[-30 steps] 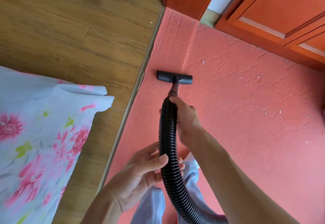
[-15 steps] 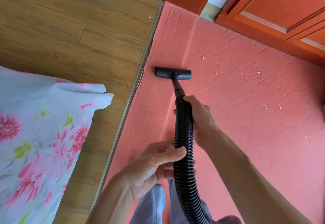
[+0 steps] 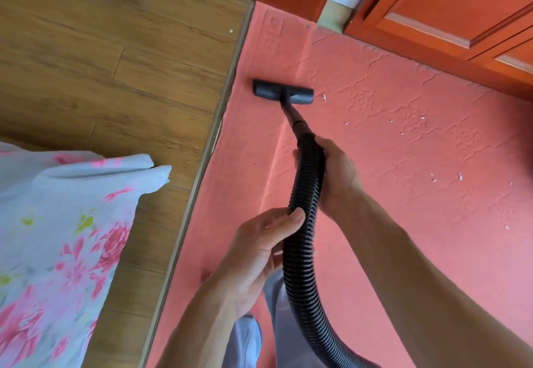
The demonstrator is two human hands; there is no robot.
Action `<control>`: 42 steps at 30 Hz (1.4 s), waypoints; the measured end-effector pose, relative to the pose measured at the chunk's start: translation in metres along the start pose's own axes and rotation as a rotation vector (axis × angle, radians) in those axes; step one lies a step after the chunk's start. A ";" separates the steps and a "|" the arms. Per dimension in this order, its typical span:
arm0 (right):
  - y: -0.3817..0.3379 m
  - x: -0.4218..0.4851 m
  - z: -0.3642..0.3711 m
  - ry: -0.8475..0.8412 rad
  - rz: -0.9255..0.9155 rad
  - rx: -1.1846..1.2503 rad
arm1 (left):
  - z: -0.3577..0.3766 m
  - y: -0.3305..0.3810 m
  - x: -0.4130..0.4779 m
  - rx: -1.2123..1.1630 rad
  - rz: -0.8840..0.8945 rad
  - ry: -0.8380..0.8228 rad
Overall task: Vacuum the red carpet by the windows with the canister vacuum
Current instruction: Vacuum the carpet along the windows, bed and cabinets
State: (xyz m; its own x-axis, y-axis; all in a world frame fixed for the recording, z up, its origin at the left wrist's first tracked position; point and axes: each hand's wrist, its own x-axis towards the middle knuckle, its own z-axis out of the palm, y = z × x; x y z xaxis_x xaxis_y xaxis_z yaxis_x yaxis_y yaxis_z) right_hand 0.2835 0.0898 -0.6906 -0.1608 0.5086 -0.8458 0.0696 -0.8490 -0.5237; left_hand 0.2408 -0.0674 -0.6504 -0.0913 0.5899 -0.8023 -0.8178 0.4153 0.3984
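Note:
The red embossed carpet (image 3: 403, 165) fills the right half of the view. A black vacuum nozzle (image 3: 282, 92) lies flat on it close to the carpet's left edge. From the nozzle a short tube leads into a ribbed black hose (image 3: 302, 223) that runs down out of frame; the canister is not in view. My right hand (image 3: 334, 174) grips the hose near its top end. Lower down, my left hand (image 3: 259, 252) holds the hose with thumb and fingers curled round it. Small white scraps (image 3: 324, 97) lie scattered on the carpet to the nozzle's right.
Wooden floorboards (image 3: 115, 64) lie left of a metal edge strip (image 3: 196, 188). A floral bedsheet (image 3: 63, 237) hangs at the lower left. Orange wooden cabinet doors (image 3: 447, 7) border the carpet at the top right. My trouser legs (image 3: 277, 338) show below the hands.
The nozzle has slid forward and slightly left along the carpet's left edge. Both hands moved forward with the hose, and the tube between nozzle and right hand shows longer.

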 end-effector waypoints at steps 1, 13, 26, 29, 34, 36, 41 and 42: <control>-0.010 -0.002 -0.005 -0.012 -0.005 0.015 | 0.004 0.004 0.003 0.033 0.013 -0.053; -0.050 0.024 -0.049 0.088 0.038 0.017 | 0.052 0.003 0.043 0.075 -0.032 -0.002; -0.102 0.015 -0.058 0.133 0.000 0.028 | 0.080 0.026 0.060 0.195 0.024 -0.313; -0.093 0.006 -0.072 0.145 0.012 0.009 | 0.078 0.014 0.055 0.159 -0.019 -0.345; -0.078 0.034 -0.074 0.157 0.030 0.011 | 0.079 -0.002 0.062 0.085 -0.032 -0.208; -0.076 0.048 -0.072 0.160 0.032 0.005 | 0.086 -0.004 0.068 0.068 -0.016 -0.110; -0.089 0.059 -0.071 0.154 0.014 0.033 | 0.096 0.007 0.070 0.045 0.010 -0.089; -0.093 0.055 -0.072 0.145 0.006 0.045 | 0.095 0.009 0.067 0.064 0.022 -0.150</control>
State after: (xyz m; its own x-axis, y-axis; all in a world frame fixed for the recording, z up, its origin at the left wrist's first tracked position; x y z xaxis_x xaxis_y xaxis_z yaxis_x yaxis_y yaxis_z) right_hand 0.3391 0.2074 -0.6956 -0.0166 0.5162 -0.8563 0.0250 -0.8559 -0.5165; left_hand 0.2809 0.0416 -0.6578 -0.0193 0.6942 -0.7195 -0.7785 0.4411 0.4465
